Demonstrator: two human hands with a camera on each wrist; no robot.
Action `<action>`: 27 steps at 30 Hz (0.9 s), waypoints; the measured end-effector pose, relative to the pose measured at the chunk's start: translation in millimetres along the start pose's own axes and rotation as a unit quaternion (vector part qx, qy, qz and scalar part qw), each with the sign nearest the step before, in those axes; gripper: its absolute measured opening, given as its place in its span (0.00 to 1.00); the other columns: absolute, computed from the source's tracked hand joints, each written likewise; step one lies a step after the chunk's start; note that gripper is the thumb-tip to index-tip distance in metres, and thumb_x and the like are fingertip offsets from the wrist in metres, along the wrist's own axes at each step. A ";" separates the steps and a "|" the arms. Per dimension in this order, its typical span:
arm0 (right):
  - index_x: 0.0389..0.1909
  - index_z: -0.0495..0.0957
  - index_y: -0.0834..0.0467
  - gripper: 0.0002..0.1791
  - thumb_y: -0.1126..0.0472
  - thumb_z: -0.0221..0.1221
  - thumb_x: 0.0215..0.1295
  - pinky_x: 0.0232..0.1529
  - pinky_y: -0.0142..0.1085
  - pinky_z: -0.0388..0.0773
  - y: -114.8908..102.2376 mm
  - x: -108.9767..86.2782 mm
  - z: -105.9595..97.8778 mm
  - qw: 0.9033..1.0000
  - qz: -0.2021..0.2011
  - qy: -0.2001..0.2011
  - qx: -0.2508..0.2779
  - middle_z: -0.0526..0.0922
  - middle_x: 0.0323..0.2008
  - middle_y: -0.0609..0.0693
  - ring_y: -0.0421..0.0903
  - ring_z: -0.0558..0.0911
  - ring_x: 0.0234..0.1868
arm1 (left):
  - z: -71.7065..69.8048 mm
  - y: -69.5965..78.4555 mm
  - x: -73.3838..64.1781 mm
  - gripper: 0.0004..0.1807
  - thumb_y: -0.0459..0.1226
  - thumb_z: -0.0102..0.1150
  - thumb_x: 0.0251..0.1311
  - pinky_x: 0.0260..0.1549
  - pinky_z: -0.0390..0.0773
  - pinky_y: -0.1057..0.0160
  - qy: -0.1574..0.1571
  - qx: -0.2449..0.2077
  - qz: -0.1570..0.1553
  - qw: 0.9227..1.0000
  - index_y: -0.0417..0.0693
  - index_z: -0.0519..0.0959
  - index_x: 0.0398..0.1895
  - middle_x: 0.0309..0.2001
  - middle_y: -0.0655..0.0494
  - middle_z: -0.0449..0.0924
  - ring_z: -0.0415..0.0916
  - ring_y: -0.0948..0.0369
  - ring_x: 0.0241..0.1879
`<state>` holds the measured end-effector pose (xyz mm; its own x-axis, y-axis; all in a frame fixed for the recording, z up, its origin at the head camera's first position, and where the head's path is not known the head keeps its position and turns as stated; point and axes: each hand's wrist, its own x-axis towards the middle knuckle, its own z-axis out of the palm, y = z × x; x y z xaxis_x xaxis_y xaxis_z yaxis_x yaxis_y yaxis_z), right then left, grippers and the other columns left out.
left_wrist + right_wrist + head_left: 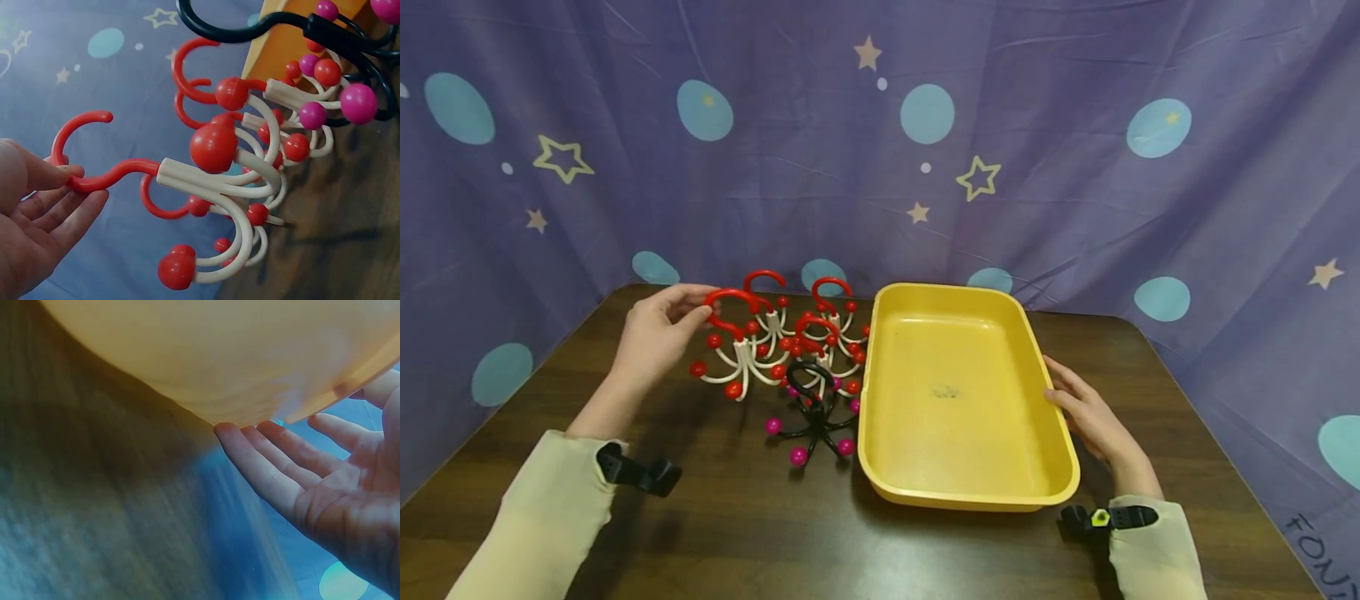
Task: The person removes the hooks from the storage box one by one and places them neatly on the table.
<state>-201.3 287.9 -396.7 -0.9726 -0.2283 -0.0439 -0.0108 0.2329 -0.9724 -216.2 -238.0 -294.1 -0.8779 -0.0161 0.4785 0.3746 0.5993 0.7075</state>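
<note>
My left hand [658,329] pinches the red hook of a white multi-armed hook hanger [742,353] with red ball tips. In the left wrist view, thumb and fingertips meet on the hook's curve, and the white stem of this hanger [190,177] points away from the palm. At the right, my right hand [1093,417] holds the long side of a yellow plastic tray [955,450]. Its thumb lies over the rim, while in the right wrist view the fairly straight fingers [269,472] touch the outer wall from below.
Several more red-and-white hangers [835,321] crowd together behind the pinched one, left of the tray. In front of them stands a black hanger [817,422] with magenta balls. The brown wooden table [760,533] meets a purple patterned curtain [1037,217] at its back and sides.
</note>
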 end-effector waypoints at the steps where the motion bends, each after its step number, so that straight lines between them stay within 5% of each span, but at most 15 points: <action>1: 0.71 0.42 0.56 0.35 0.57 0.47 0.69 0.39 0.39 0.79 -0.2 -0.3 0.0 1.000 0.001 0.001 -0.001 0.57 0.61 0.72 0.38 0.78 0.41 | 0.6 -2.1 -0.6 0.13 0.29 0.54 0.58 0.28 0.74 0.79 0.001 -0.001 -0.001 1.000 0.36 0.77 0.47 0.29 0.76 0.76 0.75 0.79 0.26; 6: 0.71 0.42 0.55 0.35 0.56 0.47 0.69 0.39 0.38 0.79 -0.7 -1.4 0.0 1.000 0.002 0.002 -0.005 0.58 0.61 0.72 0.38 0.78 0.41 | 4.0 -12.3 -3.1 0.12 0.28 0.53 0.58 0.29 0.74 0.79 -0.003 -0.012 -0.004 1.000 0.35 0.77 0.45 0.27 0.79 0.75 0.75 0.79 0.28; 13: 0.71 0.42 0.56 0.35 0.56 0.47 0.69 0.39 0.38 0.79 -0.3 -1.8 -0.1 1.000 0.002 0.002 -0.003 0.58 0.61 0.72 0.37 0.78 0.41 | 8.1 -19.8 -5.4 0.12 0.29 0.53 0.59 0.30 0.75 0.79 -0.014 -0.023 -0.004 1.000 0.35 0.77 0.46 0.32 0.58 0.81 0.75 0.79 0.30; 16: 0.71 0.42 0.56 0.34 0.57 0.46 0.69 0.38 0.38 0.79 -0.2 -1.8 -0.1 1.000 -0.001 0.002 -0.002 0.58 0.61 0.72 0.37 0.79 0.41 | 9.2 -21.5 -7.6 0.12 0.30 0.54 0.59 0.29 0.74 0.79 -0.015 -0.015 -0.002 1.000 0.37 0.77 0.46 0.33 0.56 0.82 0.75 0.79 0.30; 27: 0.71 0.42 0.57 0.34 0.57 0.46 0.69 0.38 0.38 0.79 -0.3 -1.3 0.6 1.000 -0.009 -0.002 0.001 0.57 0.62 0.72 0.37 0.79 0.42 | 12.3 -36.9 -17.2 0.13 0.28 0.54 0.58 0.29 0.75 0.78 0.008 -0.050 -0.033 0.998 0.32 0.76 0.47 0.27 0.80 0.75 0.76 0.78 0.29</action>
<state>-199.9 287.6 -396.5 -0.9712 -0.2365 -0.0274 -0.0280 0.2276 -0.9733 -218.6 -250.0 -334.8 -0.8969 -0.0657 0.4373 0.3453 0.5138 0.7854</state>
